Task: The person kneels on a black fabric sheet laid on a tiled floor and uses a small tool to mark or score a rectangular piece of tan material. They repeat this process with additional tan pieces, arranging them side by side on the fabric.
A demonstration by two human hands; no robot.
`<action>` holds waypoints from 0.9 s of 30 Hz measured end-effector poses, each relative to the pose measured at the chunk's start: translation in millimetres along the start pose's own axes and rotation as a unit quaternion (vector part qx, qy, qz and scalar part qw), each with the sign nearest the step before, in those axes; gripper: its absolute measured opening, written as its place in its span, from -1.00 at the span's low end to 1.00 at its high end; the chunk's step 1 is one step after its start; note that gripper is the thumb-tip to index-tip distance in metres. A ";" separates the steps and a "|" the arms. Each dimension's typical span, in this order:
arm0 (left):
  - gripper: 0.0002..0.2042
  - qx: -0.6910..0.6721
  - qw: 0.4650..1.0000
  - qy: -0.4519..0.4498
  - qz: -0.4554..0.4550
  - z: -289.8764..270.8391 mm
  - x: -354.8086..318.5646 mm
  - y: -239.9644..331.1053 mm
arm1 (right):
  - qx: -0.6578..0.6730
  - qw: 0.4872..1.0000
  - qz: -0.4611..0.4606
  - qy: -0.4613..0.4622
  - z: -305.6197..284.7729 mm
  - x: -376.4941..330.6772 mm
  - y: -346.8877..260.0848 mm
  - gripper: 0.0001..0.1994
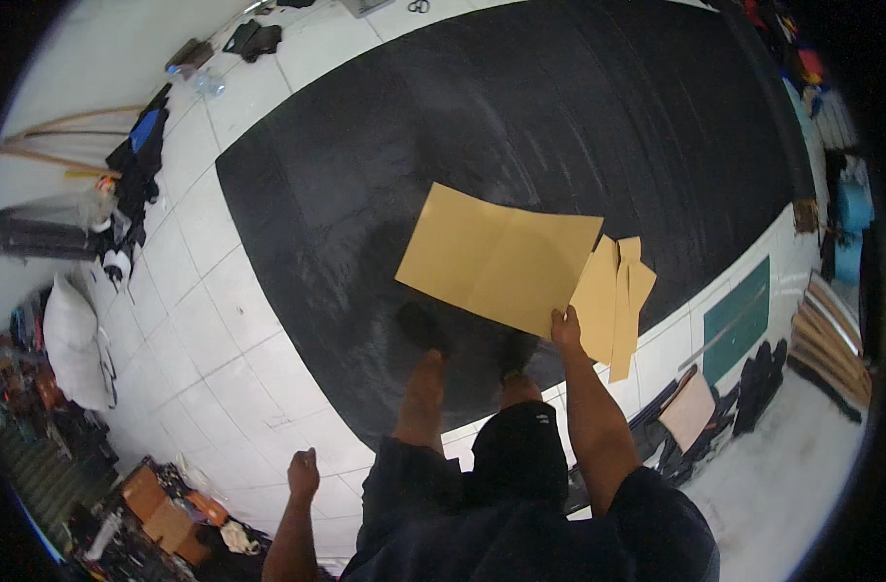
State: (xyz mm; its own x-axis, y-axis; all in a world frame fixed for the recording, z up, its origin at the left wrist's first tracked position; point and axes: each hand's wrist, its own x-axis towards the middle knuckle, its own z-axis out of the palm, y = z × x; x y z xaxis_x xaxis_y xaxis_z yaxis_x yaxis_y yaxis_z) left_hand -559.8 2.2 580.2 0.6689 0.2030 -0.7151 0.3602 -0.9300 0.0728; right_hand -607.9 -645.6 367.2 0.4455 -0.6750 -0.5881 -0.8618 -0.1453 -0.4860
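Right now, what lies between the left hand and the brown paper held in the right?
In the head view, the person's own legs and feet, standing on the black sheet's edge, lie between the left hand and the brown paper in the right hand.

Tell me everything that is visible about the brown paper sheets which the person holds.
The brown paper sheets look like thin, stiff paper or card, yellow-brown and plain. The largest is a wide four-sided piece with a faint vertical crease, held out nearly flat and tilted. Behind its right edge, narrower pieces hang down with angled, cut ends. The right hand pinches the stack at its lower right corner. Nothing else touches it; it hangs above the large black sheet on the tiled floor.
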 end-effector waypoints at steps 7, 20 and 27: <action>-0.49 -0.058 0.983 0.017 -0.173 73.3 -136.4 -114.1 | -0.001 1.000 0.002 -0.027 -17.7 14.2 48.0 -0.54; -0.58 -0.006 0.996 0.038 -0.083 179.6 -233.9 59.7 | 0.102 0.988 0.047 -0.109 -118.5 52.3 142.4 -0.46; -0.71 -0.235 0.969 0.062 0.038 139.2 -260.9 229.6 | 0.130 0.988 -0.077 -0.009 -154.7 -2.2 240.8 -0.49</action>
State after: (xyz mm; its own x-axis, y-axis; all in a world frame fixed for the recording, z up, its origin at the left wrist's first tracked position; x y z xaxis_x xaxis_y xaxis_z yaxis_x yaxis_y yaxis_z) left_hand -742.2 -306.9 686.7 0.7680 0.2024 -0.6076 0.5440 -0.7068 0.4521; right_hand -854.0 -791.0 351.5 0.5732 -0.6457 -0.5044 -0.6926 -0.0528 -0.7194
